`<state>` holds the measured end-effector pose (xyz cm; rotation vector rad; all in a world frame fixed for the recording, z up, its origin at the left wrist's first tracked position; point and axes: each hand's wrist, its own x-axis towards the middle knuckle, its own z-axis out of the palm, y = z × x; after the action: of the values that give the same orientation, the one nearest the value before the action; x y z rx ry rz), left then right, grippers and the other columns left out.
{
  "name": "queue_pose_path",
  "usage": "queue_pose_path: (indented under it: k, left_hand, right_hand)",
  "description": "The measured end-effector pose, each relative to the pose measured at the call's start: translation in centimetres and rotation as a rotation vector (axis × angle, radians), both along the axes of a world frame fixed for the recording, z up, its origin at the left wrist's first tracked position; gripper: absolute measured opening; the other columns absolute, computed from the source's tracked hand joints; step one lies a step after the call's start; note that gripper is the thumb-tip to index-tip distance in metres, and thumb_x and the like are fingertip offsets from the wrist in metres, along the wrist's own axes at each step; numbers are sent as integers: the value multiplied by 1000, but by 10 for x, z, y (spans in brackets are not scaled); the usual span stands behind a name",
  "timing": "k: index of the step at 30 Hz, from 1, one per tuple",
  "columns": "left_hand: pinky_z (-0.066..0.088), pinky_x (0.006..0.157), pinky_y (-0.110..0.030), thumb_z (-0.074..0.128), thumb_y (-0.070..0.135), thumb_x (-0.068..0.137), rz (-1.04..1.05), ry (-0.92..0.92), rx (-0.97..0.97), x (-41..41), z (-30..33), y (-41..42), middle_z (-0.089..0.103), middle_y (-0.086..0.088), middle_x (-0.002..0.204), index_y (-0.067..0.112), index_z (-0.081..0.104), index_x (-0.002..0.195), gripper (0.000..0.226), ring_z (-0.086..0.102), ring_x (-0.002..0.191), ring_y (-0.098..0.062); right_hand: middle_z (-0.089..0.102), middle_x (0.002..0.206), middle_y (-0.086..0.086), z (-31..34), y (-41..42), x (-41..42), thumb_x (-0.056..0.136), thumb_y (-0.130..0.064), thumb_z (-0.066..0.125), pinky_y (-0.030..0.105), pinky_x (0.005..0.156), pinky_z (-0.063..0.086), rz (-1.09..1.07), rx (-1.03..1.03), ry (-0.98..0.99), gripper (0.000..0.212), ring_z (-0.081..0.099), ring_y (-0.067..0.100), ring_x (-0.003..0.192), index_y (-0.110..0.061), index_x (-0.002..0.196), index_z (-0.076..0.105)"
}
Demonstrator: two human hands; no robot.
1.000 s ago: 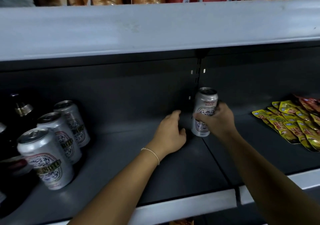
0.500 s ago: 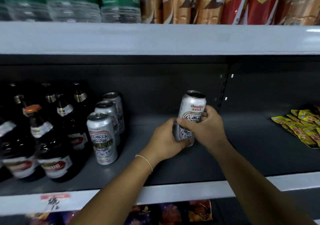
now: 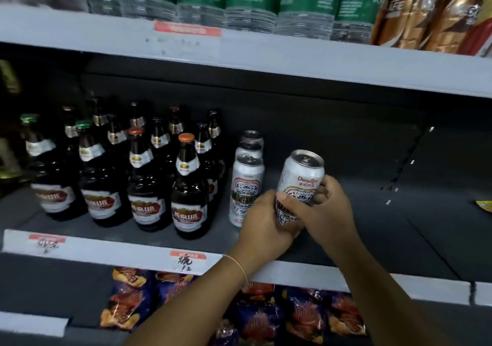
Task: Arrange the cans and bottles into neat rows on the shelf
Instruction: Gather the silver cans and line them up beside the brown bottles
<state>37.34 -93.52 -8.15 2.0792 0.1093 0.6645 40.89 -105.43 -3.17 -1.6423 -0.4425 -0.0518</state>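
Both hands, left (image 3: 262, 219) and right (image 3: 323, 209), wrap a tilted white can (image 3: 299, 185) printed "ChongQing", held above the dark shelf (image 3: 372, 212). Just left stands a row of three matching cans (image 3: 246, 185), then brown bottles (image 3: 189, 185) labelled "U8" (other print unreadable). Rightward the shelf floor lies bare up to a yellow packet (image 3: 485, 206).

Both hands hold a white can (image 3: 299, 185), tilted, above the dark shelf (image 3: 372, 212). The left hand (image 3: 262, 221) grips its bottom and the right hand (image 3: 323, 207) its side. Three cans (image 3: 246, 185) stand in a row just beside it.
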Motion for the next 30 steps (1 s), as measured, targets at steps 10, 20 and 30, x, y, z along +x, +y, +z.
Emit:
queue_pose_path:
  k: [10,20,30]
  left_hand:
    - [53,85,-25,77,25,72,-22,-13,-14,-44,-19,51,63,11,110,27,55,118,51,60,98,-2]
    - [53,87,-28,73,22,71,-66,17,-38,-52,-25,71,62,7,112,26,53,118,51,60,100,-4]
    - [52,86,-23,71,21,73,-73,39,-18,-52,-34,78,61,9,111,24,51,120,51,58,101,-1]
  right_hand:
    - [75,96,-13,-18,36,-40,72,-1,84,27,79,58,151,-37,20,46,72,7,91,-26,103,61]
    - [74,101,-15,-32,57,-47,70,-6,86,27,84,57,135,-36,13,52,71,6,96,-33,106,61]
    - [73,104,-16,-47,66,-45,71,-9,87,29,89,56,112,-46,-13,53,70,4,99,-36,108,60]
